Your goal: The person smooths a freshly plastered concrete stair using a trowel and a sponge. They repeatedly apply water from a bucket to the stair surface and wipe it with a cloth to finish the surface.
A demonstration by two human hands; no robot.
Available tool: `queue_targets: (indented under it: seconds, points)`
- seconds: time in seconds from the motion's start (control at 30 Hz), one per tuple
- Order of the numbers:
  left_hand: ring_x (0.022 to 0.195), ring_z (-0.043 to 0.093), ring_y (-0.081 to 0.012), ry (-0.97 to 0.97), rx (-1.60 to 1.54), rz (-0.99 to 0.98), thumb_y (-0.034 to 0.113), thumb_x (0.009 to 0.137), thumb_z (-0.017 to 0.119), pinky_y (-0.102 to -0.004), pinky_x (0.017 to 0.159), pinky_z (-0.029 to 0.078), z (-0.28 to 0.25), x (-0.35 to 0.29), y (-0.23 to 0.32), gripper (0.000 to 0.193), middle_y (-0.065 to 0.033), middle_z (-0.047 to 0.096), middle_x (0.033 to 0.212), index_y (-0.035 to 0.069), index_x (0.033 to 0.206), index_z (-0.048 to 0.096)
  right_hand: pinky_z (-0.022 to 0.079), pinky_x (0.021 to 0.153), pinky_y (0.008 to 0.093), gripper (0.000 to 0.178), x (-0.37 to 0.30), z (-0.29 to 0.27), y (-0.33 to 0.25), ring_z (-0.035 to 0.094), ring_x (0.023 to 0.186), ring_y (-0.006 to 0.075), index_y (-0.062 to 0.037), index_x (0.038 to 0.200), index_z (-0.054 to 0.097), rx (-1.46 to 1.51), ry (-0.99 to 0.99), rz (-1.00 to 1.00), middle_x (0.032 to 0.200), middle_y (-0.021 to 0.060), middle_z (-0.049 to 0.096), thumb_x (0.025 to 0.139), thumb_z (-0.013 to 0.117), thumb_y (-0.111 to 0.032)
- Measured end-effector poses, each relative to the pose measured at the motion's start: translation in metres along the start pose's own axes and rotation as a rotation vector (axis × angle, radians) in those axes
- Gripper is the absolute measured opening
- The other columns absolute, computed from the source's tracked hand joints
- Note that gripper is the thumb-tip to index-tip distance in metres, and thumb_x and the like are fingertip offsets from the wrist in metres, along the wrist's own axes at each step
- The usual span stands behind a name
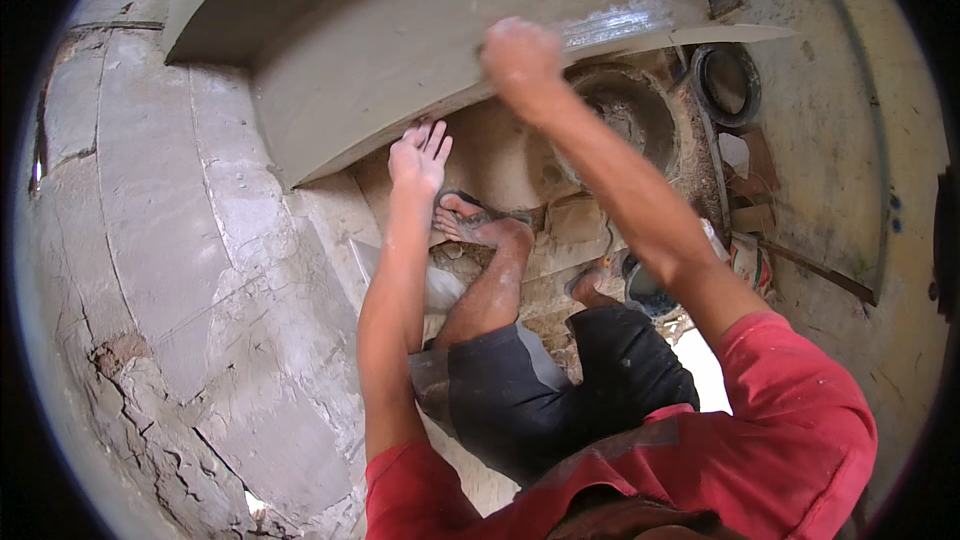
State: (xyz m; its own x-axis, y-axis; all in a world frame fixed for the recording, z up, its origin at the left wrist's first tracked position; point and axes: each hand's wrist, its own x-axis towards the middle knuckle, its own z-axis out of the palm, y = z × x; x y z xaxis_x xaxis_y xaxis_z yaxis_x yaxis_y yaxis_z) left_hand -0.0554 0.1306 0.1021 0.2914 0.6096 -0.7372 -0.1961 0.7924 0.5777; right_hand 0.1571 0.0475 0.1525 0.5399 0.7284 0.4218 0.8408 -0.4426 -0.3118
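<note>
Across the upper middle, a smooth, matte grey slab (390,50) is being shown, with the left hand (420,152) being held unclenched, fingers spread, at its bowed lower edge. Beneath that edge, free room is being left above a sandalled foot (466,220), while before the slab the blurred right hand (522,58) is being held curled; whether anything is being gripped cannot be told. Farther right, a glossy streak (622,22) is being lit above a mortar-caked round basin (660,120) near a black tub (702,80).
</note>
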Motion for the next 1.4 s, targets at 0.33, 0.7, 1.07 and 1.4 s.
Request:
queue_targets:
  seconds: [0.33, 0.7, 1.07, 1.4]
  points:
    - [0.144, 0.048, -0.0293, -0.106, -0.186, 0.008, 0.017, 0.109, 0.037, -0.0517, 0.122, 0.036, -0.058, 0.0, 0.008, 0.057, -0.0085, 0.046, 0.161, 0.01, 0.166, 0.033, 0.062, 0.078, 0.0506, 0.024, 0.004, -0.026, -0.147, 0.077, 0.088, 0.0402, -0.0022, 0.105, 0.079, 0.379, -0.408, -0.006, 0.095, 0.0239, 0.077, 0.091, 0.063, -0.015]
    - [0.156, 0.039, -0.0358, -0.221, -0.015, -0.064, 0.008, 0.106, 0.046, -0.0567, 0.127, 0.032, 0.009, -0.024, -0.045, 0.076, -0.0149, 0.02, 0.177, 0.007, 0.172, 0.007, 0.057, 0.105, 0.0446, 0.045, -0.034, -0.116, 0.227, 0.07, 0.123, 0.039, -0.0024, 0.136, 0.069, -0.258, 0.373, -0.274, 0.133, 0.0217, 0.071, 0.091, 0.066, -0.005]
    - [0.15, 0.046, -0.0338, -0.244, -0.15, -0.129, 0.0, 0.1, 0.05, -0.0616, 0.125, 0.031, 0.105, -0.009, -0.08, 0.033, -0.0031, 0.058, 0.125, 0.012, 0.13, 0.052, 0.057, 0.106, 0.0434, 0.038, -0.13, -0.089, 0.243, 0.07, 0.124, 0.0345, -0.0002, 0.132, 0.07, -0.153, 0.137, -0.278, 0.135, 0.0195, 0.071, 0.094, 0.063, -0.002]
    - [0.157, 0.033, -0.0404, -0.094, -0.261, 0.053, -0.002, 0.104, 0.046, -0.0635, 0.124, 0.035, 0.031, -0.002, -0.042, 0.08, -0.0137, 0.02, 0.175, 0.019, 0.171, 0.008, 0.056, 0.086, 0.0589, 0.03, 0.003, -0.112, 0.255, 0.073, 0.096, 0.0493, -0.0027, 0.11, 0.076, -0.418, -0.186, 0.346, 0.103, 0.0261, 0.076, 0.095, 0.057, -0.02]
